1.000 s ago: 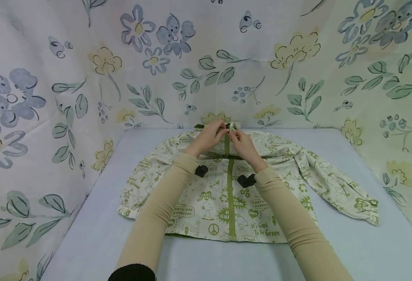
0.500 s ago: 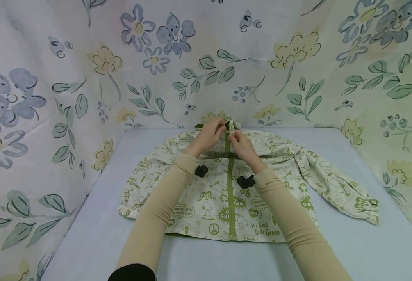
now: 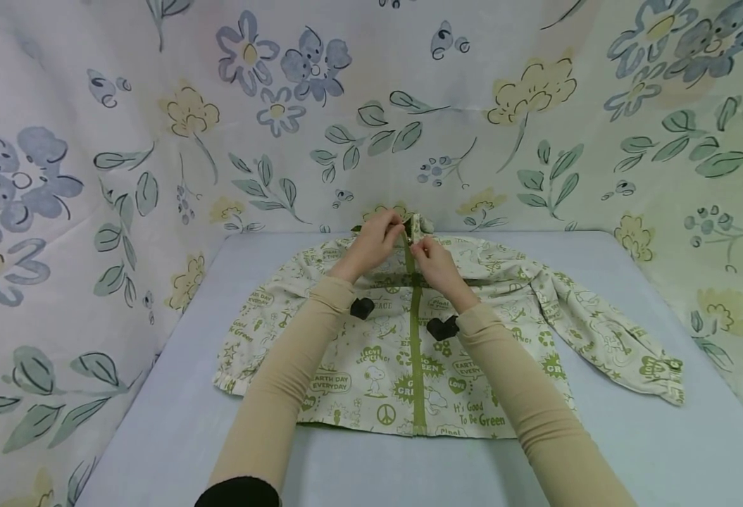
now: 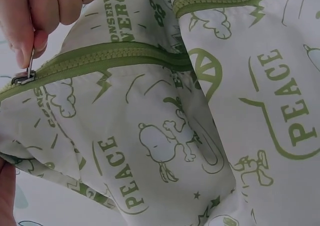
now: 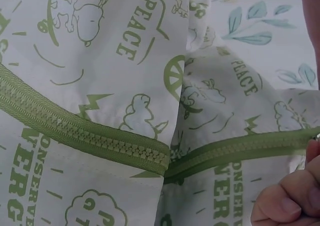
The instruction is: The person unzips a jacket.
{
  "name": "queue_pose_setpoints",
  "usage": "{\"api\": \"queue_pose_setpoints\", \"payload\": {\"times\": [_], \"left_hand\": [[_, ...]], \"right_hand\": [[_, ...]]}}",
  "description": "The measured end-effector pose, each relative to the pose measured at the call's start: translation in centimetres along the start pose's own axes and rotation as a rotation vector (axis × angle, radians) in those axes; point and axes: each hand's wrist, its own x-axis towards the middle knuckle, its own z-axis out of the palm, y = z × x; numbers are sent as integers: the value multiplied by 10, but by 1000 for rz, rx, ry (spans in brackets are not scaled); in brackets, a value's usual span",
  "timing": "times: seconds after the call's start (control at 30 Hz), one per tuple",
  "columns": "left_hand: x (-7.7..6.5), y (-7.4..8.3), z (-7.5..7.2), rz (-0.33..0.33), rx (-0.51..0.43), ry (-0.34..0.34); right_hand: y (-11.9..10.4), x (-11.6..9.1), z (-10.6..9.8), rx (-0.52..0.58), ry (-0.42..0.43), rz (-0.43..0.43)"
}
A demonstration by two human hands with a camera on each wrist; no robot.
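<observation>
A white zip-up jacket (image 3: 377,405) with green cartoon and slogan print lies front up, its collar (image 3: 423,225) at the far end. Its green zipper (image 4: 115,54) has joined teeth below the metal slider (image 4: 23,78). My right hand (image 3: 439,267) pinches the slider's pull tab (image 4: 31,61), just below the collar, as the left wrist view shows. My left hand (image 3: 373,246) pinches the collar's left edge, with the fabric there partly hidden by its fingers. A fold crosses the chest, under both wrists.
The jacket lies on a pale table (image 3: 168,436). One sleeve (image 3: 618,345) stretches out to the right; the other sleeve (image 3: 251,338) lies along the left side. A floral curtain (image 3: 371,120) hangs behind and at the sides.
My right hand has moved slightly down the zipper, toward me. My left hand has shifted a little to the left, and a dark gap shows at the collar between the hands.
</observation>
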Motion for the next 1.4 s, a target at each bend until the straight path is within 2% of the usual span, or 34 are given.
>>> {"api": "queue_pose_setpoints", "payload": {"times": [0.17, 0.37, 0.7, 1.13, 1.4], "left_hand": [[0, 1, -3, -27, -51, 44], [3, 0, -6, -28, -34, 106], [0, 1, -9, -52, -55, 143], [1, 1, -12, -27, -71, 208], [1, 0, -15, -65, -70, 216]], "right_hand": [[0, 2, 1, -41, 3, -9], [0, 0, 3, -72, -2, 5], [5, -1, 8, -69, -9, 1], [6, -3, 11, -42, 0, -1], [5, -5, 11, -64, 5, -12]]}}
